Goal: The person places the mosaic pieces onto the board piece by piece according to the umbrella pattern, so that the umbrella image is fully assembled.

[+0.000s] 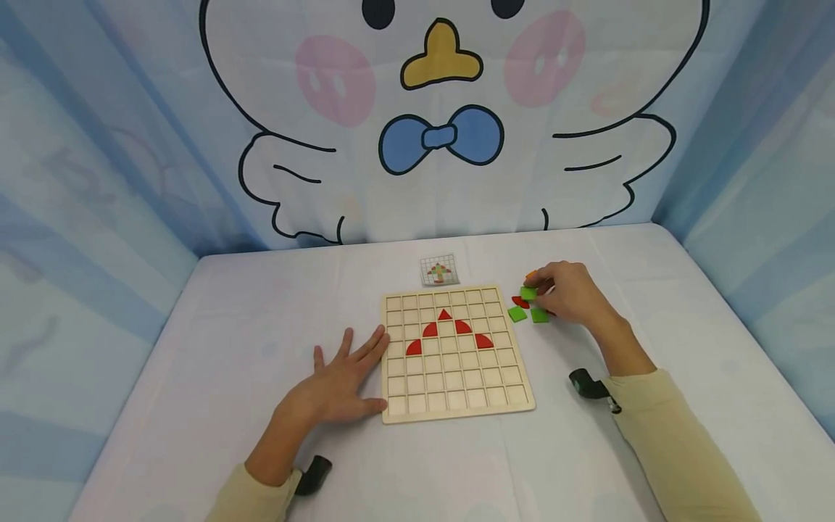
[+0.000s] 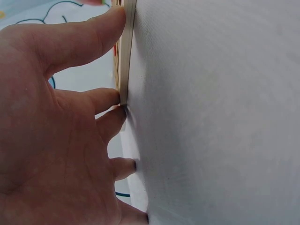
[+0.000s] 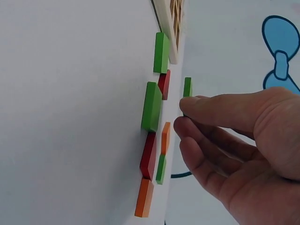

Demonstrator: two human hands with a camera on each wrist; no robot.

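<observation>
A square wooden grid board lies on the table with several red pieces in its cells: a triangle at the top and quarter rounds stepping down on both sides. My left hand rests beside the board with spread fingers; its thumb and nearest fingertips touch the left edge. To the board's right, my right hand pinches a green square tile between thumb and fingers, raised off the table in the right wrist view. Below it lie loose green tiles, a red piece and orange pieces.
Behind the board lies a small card with a gridded picture in red and green. A white cloth covers the table. A curtain with a cartoon bird hangs along the table's back edge.
</observation>
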